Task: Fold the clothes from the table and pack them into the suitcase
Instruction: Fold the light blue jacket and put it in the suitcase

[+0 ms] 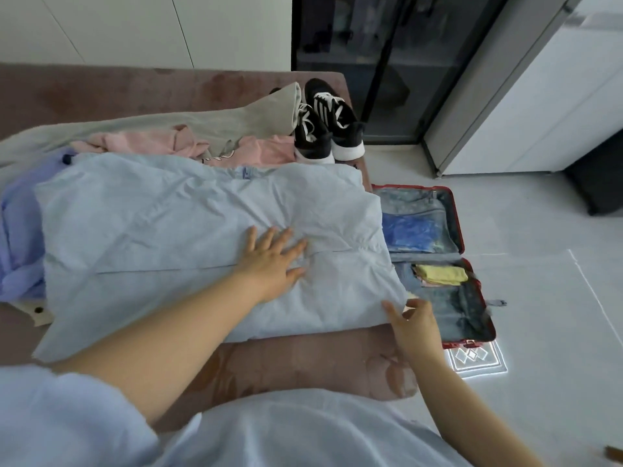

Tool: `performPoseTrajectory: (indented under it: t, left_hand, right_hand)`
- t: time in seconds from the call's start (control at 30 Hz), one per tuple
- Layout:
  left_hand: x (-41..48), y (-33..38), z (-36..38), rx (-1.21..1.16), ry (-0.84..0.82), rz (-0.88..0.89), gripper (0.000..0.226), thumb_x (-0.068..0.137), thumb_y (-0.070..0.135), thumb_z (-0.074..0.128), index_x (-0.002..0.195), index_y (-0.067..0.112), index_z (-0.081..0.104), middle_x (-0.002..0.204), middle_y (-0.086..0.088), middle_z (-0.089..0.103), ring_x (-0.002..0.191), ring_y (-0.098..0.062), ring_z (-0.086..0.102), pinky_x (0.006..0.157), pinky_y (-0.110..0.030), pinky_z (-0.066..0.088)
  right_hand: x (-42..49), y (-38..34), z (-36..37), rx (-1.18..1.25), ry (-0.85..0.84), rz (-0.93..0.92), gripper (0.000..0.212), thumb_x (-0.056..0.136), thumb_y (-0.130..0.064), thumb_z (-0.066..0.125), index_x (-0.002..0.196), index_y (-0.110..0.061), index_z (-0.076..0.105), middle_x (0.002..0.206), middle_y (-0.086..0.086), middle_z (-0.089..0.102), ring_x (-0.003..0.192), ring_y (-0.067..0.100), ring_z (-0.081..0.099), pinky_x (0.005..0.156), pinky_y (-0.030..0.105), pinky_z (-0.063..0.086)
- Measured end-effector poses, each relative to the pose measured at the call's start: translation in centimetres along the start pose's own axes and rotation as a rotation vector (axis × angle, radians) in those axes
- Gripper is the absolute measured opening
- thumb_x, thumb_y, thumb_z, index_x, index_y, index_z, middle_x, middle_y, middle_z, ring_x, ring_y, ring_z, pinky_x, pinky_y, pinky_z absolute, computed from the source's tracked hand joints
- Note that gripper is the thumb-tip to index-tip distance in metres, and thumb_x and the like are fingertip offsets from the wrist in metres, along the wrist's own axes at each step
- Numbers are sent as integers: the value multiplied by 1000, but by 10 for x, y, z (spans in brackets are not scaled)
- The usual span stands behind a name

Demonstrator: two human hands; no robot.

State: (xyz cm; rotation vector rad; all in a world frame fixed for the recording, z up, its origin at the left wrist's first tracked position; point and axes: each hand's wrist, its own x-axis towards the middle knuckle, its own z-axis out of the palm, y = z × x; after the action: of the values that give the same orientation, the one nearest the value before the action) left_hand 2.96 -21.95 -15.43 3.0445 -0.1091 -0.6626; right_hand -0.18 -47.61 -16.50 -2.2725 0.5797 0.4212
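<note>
A light blue garment (168,230) is lying spread wide over the table (303,362), which is wearing a dusty pink cover, and it is taking most of the near part of the surface. The left hand (269,261) is resting flat on the garment, a little right of its middle, with the fingers straight and spread, beside a long fold line that is running across the cloth. The right hand (418,325) is reaching to the near right corner of the same garment, where the cloth is hanging a little over the table edge; its fingertips are touching this corner, but I cannot tell if they are pinching it or only lying against it. The two hands are well apart, both at the right side of the garment. Behind the garment a pink garment (256,151) and a grey garment (219,124) are lying in a loose heap, and a lilac garment (17,237) is showing from under its left side. A pair of black and white shoes (330,126) is standing at the far right corner of the table. The red suitcase (460,227) is lying open on the floor (539,298) just beside the right edge of the table, near the right hand. Its far half is holding a blue item (411,230) and its near half a folded yellow cloth (441,274).
</note>
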Motion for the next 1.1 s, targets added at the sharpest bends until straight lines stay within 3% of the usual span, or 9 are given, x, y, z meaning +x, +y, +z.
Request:
performPoseTrajectory:
  t: [0.13,0.23,0.33,0.4,0.47,0.6,0.77,0.93,1.1]
  left_hand:
    - [0,23,-4,-37,120,41,60,95,54,24,149,28,14,157,-5,11,144,-30,5,112,-51,-7]
    - [-9,52,-11,-106,428,410,50,79,48,42,116,20,63,117,-5,63,112,-26,54,95,-36,34]
    - [-21,83,-16,-224,303,537,58,79,48,61,128,18,54,127,-2,56,115,-23,52,94,-33,28]
    - [-30,101,-20,-275,213,452,79,75,52,67,139,17,38,139,-2,44,125,-23,42,99,-34,25]
    - [-39,111,-30,-350,295,398,84,69,49,74,136,13,40,131,-6,52,116,-27,50,94,-36,33]
    - [-52,96,-55,-558,670,178,49,68,13,70,114,5,56,93,-13,69,75,-37,65,60,-31,42]
    - [-68,50,-67,-721,707,-102,10,87,28,58,95,22,58,69,7,57,72,-23,57,63,-30,43]
    - [-93,-7,-54,-897,852,-236,26,86,35,59,81,10,58,64,7,55,62,-14,51,55,-25,36]
    - [-124,-37,-42,-906,825,-338,21,87,30,62,74,15,55,58,8,51,60,-4,50,53,-15,34]
  right_hand:
    - [6,-3,-7,-38,-75,6,27,85,-33,66,83,-8,55,75,4,57,76,25,55,61,31,39]
    - [6,-7,-9,107,-30,42,24,80,-20,72,95,-12,55,86,5,60,77,23,57,56,27,39]
    - [-4,-18,-13,346,61,19,42,75,-9,75,107,-17,48,92,5,59,78,22,59,62,29,47]
    - [-16,-36,-18,388,139,-136,43,76,-9,74,107,-20,47,86,-2,54,74,14,56,63,25,47]
    - [-29,-60,-22,409,159,-375,39,80,-5,69,100,-30,47,86,-5,53,75,4,55,62,18,47]
    - [-47,-107,-23,294,-18,-766,52,80,4,63,92,-43,45,94,-7,53,82,-2,56,68,10,48]
    - [-45,-145,-30,125,-277,-1127,59,74,-9,77,116,-35,45,115,-10,49,106,2,53,93,11,40]
    - [6,-175,-29,-557,-159,-1088,111,65,-31,83,148,-29,10,155,5,5,141,28,7,115,43,10]
    - [29,-230,10,-835,-54,-1314,109,75,-12,72,148,-32,-6,157,9,-6,144,33,-2,115,46,-2]
